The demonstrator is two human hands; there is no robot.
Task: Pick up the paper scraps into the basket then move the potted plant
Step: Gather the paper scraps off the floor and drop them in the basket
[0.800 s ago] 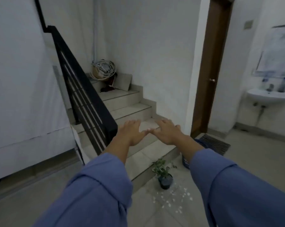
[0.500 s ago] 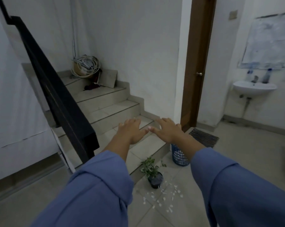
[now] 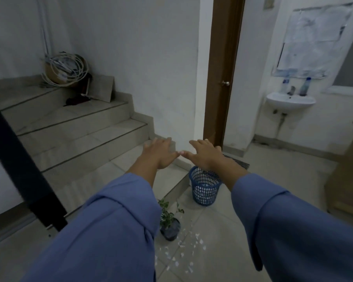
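The left hand [image 3: 160, 153] and the right hand [image 3: 206, 154] are stretched out flat in the air, palms down, fingers straight, holding nothing, thumb tips almost meeting. On the pale tiled floor [image 3: 222, 241] below, the small green potted plant in a dark pot [image 3: 170, 222] stands by the bottom stair [image 3: 94, 176], with the blue plastic mesh basket [image 3: 204, 188] at its 1 o'clock and white paper scraps [image 3: 183, 247] strewn at its 5 o'clock
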